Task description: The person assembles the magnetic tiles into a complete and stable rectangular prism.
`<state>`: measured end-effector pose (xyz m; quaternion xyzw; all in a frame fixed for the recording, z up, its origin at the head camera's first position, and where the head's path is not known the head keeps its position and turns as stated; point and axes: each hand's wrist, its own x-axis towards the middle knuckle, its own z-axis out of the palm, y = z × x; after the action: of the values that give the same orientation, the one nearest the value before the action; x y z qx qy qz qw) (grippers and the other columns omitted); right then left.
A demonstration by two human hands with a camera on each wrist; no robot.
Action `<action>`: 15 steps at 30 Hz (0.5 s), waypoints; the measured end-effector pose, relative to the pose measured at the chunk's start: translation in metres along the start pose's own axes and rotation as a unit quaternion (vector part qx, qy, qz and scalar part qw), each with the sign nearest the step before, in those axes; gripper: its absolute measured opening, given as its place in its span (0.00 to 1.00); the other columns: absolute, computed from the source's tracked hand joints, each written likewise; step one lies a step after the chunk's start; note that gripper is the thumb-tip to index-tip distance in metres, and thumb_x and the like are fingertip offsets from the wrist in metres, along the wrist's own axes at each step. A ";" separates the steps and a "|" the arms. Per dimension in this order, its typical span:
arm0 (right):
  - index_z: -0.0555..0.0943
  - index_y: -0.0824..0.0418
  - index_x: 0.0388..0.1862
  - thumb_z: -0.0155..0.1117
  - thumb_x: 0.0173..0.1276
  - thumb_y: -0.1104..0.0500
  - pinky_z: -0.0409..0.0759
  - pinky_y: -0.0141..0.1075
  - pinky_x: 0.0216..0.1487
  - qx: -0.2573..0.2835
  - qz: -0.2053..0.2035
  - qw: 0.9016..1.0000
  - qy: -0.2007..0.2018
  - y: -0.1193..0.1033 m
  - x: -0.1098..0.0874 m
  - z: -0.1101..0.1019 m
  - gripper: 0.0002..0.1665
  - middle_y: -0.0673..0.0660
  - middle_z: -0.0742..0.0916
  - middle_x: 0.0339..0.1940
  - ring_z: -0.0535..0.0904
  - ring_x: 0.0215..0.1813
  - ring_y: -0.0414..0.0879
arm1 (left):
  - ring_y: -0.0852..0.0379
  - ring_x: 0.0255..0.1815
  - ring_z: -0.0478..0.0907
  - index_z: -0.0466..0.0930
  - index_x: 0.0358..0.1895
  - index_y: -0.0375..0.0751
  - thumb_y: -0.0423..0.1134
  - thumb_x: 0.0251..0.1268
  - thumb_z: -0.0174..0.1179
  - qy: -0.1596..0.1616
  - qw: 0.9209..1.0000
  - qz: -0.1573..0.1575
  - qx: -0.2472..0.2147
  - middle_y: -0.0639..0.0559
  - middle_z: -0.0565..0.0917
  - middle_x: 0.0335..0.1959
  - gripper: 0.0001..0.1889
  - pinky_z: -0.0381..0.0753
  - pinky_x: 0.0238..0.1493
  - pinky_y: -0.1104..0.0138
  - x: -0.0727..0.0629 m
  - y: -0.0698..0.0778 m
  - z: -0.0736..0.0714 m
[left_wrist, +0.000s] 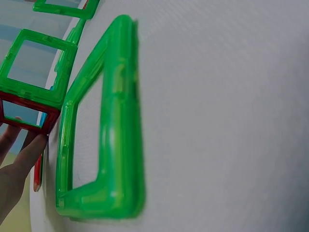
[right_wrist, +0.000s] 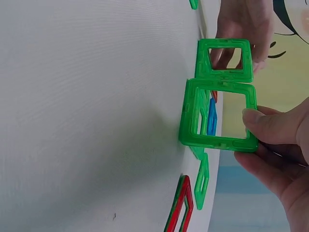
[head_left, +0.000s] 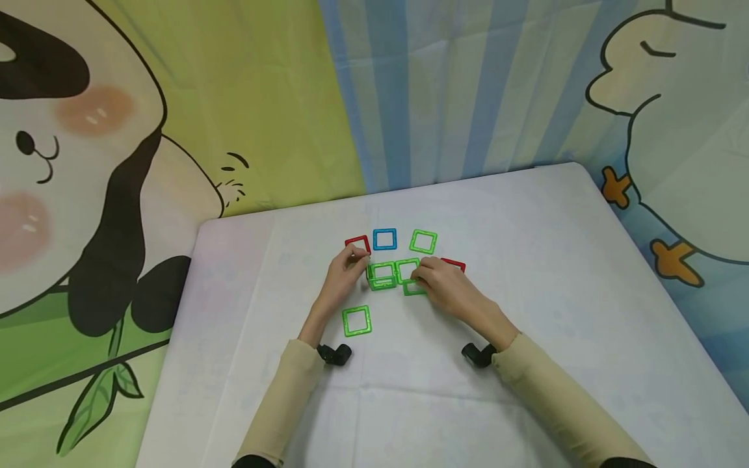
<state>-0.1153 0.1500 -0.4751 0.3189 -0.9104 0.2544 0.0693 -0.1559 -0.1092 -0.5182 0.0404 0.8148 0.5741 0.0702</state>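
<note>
Small see-through square magnetic tiles stand and lie on the table. My right hand (head_left: pixel 450 286) pinches an upright green tile (right_wrist: pixel 187 113) between thumb and fingers. That tile stands edge to edge with another upright green tile (right_wrist: pixel 224 74), the front of a small box-like build. On the build's left side, my left hand (head_left: pixel 342 276) holds an upright red tile (left_wrist: pixel 29 101), with fingertips at its edge and behind it. A green tile (head_left: pixel 415 292) lies flat at the foot of the one in my right hand.
A loose green tile (head_left: pixel 345 322) lies in front of the build, close to my left wrist. Behind it lie a red tile (head_left: pixel 367 244), a blue tile (head_left: pixel 384 247) and a green tile (head_left: pixel 422 251). Another red tile (head_left: pixel 454 263) sits partly behind my right hand.
</note>
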 end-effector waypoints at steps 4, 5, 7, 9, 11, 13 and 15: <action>0.88 0.66 0.42 0.73 0.63 0.70 0.86 0.39 0.49 -0.007 -0.005 1.000 -0.003 0.000 0.003 0.001 0.08 0.57 0.87 0.39 0.84 0.44 0.49 | 0.48 0.65 0.76 0.79 0.48 0.46 0.44 0.79 0.57 0.000 1.000 -0.001 0.002 0.47 0.82 0.59 0.07 0.71 0.72 0.51 0.000 0.000 0.000; 0.88 0.66 0.42 0.73 0.63 0.71 0.86 0.39 0.49 -0.009 -0.006 1.000 -0.004 0.000 0.004 0.001 0.08 0.57 0.87 0.39 0.84 0.44 0.49 | 0.48 0.66 0.76 0.79 0.49 0.46 0.44 0.79 0.57 -0.001 1.000 -0.001 0.002 0.48 0.82 0.59 0.07 0.71 0.72 0.51 0.000 0.000 0.000; 0.88 0.66 0.42 0.73 0.63 0.71 0.86 0.39 0.49 -0.012 -0.005 1.000 -0.005 0.000 0.004 0.002 0.08 0.57 0.87 0.39 0.84 0.44 0.49 | 0.48 0.66 0.76 0.79 0.49 0.46 0.44 0.79 0.57 -0.002 1.000 -0.002 0.002 0.49 0.82 0.59 0.07 0.71 0.73 0.51 0.000 0.001 -0.001; 0.88 0.66 0.42 0.73 0.62 0.72 0.86 0.39 0.50 -0.012 -0.004 1.000 -0.007 0.001 0.005 0.003 0.09 0.57 0.87 0.39 0.84 0.44 0.49 | 0.48 0.67 0.76 0.79 0.49 0.46 0.44 0.79 0.57 -0.003 1.000 -0.003 0.002 0.49 0.82 0.59 0.07 0.71 0.73 0.51 0.000 0.001 -0.001; 0.88 0.67 0.43 0.73 0.62 0.72 0.86 0.40 0.50 -0.011 -0.002 1.000 -0.007 0.001 0.006 0.003 0.10 0.57 0.87 0.40 0.84 0.45 0.49 | 0.48 0.67 0.76 0.78 0.49 0.46 0.44 0.79 0.57 -0.003 1.000 -0.005 0.002 0.49 0.82 0.59 0.07 0.72 0.72 0.51 -0.001 0.002 -0.001; 0.88 0.67 0.43 0.74 0.62 0.72 0.86 0.40 0.51 -0.009 0.000 1.000 -0.010 0.000 0.007 0.003 0.10 0.58 0.88 0.41 0.84 0.46 0.50 | 0.48 0.67 0.76 0.78 0.49 0.45 0.44 0.79 0.57 -0.003 1.000 -0.006 0.003 0.48 0.82 0.59 0.07 0.72 0.72 0.51 -0.001 0.002 -0.001; 0.88 0.67 0.44 0.74 0.62 0.72 0.86 0.40 0.52 -0.007 -0.001 1.000 -0.011 -0.001 0.009 0.003 0.11 0.58 0.88 0.42 0.85 0.47 0.50 | 0.48 0.66 0.76 0.78 0.49 0.45 0.44 0.79 0.57 -0.003 1.000 -0.007 0.003 0.47 0.82 0.59 0.08 0.73 0.71 0.51 -0.001 0.003 -0.001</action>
<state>-0.1216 0.1434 -0.4749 0.3223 -0.9126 0.2440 0.0619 -0.1551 -0.1090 -0.5151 0.0371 0.8166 0.5709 0.0765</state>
